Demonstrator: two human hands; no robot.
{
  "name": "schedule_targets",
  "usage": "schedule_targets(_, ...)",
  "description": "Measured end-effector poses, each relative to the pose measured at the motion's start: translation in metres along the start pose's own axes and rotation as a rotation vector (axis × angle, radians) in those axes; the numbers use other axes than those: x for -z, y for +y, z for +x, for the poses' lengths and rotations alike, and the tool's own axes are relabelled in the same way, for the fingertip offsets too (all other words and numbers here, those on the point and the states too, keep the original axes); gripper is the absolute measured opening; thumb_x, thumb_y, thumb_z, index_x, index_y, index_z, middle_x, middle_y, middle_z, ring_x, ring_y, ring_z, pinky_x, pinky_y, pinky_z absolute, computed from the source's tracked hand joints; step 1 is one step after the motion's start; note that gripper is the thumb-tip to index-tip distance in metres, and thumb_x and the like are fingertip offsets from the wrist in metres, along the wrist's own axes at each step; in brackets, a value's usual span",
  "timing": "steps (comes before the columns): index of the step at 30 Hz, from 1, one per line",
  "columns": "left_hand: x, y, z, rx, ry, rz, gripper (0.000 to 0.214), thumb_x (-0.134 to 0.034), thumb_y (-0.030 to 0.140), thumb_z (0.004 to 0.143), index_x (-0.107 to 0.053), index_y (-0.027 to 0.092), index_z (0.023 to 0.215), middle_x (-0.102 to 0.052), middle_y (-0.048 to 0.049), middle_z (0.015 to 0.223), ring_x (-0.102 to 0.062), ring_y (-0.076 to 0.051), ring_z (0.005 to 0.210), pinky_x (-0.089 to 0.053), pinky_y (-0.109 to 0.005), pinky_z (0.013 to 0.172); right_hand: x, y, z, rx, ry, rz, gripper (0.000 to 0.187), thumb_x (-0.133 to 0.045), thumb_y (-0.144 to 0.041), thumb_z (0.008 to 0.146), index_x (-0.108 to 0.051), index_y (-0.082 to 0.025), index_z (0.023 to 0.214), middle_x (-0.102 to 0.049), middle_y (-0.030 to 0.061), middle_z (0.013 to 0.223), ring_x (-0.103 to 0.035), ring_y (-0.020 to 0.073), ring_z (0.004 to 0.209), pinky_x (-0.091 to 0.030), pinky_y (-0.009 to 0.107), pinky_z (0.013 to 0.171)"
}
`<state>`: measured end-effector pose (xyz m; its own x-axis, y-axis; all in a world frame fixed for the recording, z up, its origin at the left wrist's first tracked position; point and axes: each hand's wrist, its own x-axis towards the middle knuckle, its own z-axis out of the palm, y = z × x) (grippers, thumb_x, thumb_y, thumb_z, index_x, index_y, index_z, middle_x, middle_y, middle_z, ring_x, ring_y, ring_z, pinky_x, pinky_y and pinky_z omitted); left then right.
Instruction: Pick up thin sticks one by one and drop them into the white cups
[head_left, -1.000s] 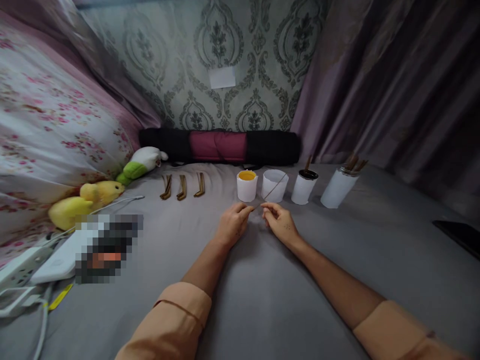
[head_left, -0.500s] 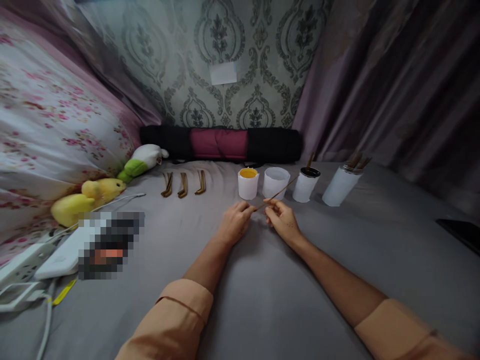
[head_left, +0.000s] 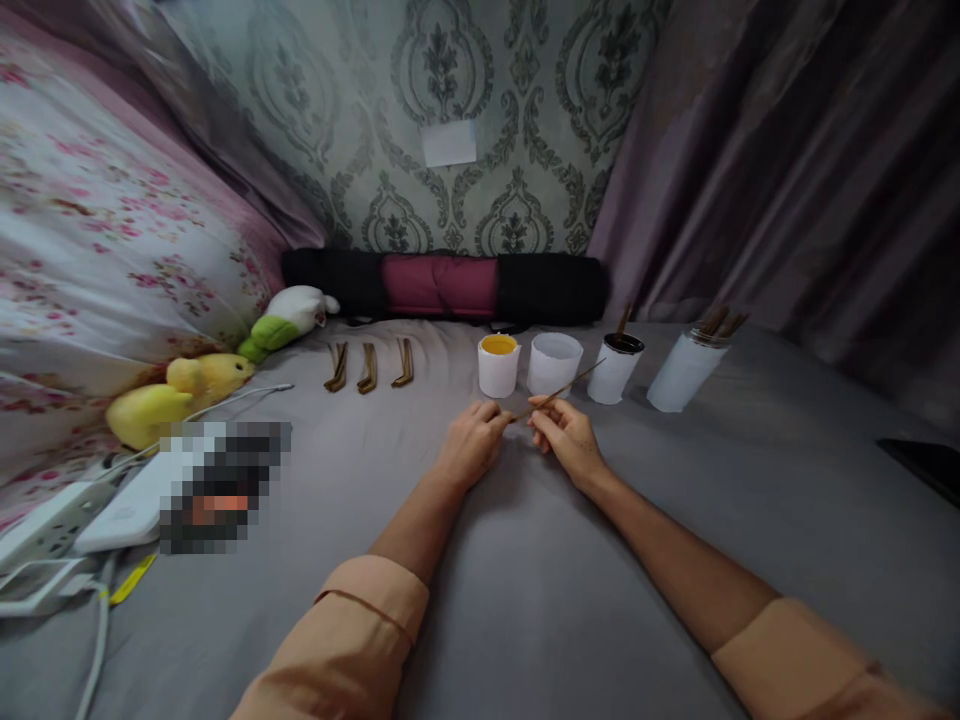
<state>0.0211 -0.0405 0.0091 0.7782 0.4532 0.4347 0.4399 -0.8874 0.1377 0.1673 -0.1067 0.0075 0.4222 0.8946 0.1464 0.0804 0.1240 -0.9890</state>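
Observation:
A thin brown stick [head_left: 574, 381] slants up to the right between my hands, its exact kind unclear. My left hand [head_left: 472, 440] is closed around its lower end. Just beside it, my right hand [head_left: 568, 438] pinches the stick further along, fingers curled. Beyond my hands stand a white cup with a yellow inside [head_left: 498, 372], a whitish cup [head_left: 553, 368], a white-wrapped cup with a dark rim [head_left: 613, 376] and one stick in it, and a taller white-wrapped jar [head_left: 682, 378] leaning right with several brown sticks.
Three small bundles of bent brown sticks [head_left: 367, 368] lie left of the cups. Plush toys [head_left: 172, 392], a power strip [head_left: 56, 525] and cables are at the left. A black and maroon roll [head_left: 442, 286] lines the wall; a dark flat object [head_left: 922, 468] lies far right.
The free end of the stick points slightly further right and lower than before. Both hands stay in nearly the same place, still holding it. The whole view has shifted a little.

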Motion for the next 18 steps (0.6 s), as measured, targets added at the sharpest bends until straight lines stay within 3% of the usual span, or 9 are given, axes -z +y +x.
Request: schedule_targets(18,-0.0035,-0.0001,0.0007,0.056,0.042,-0.063,0.028,-0.035,0.017,0.085,-0.057,0.019,0.102,-0.055,-0.0067,0.092,-0.05,-0.016,0.089,-0.041,-0.027,0.077,0.0,0.0031,-0.0002,0.016,-0.023,0.02,0.035,-0.055,-0.04,0.071,-0.053,-0.014,0.093,-0.055,0.0002,0.068,-0.046,0.0058,0.044,-0.034,0.017,0.036)
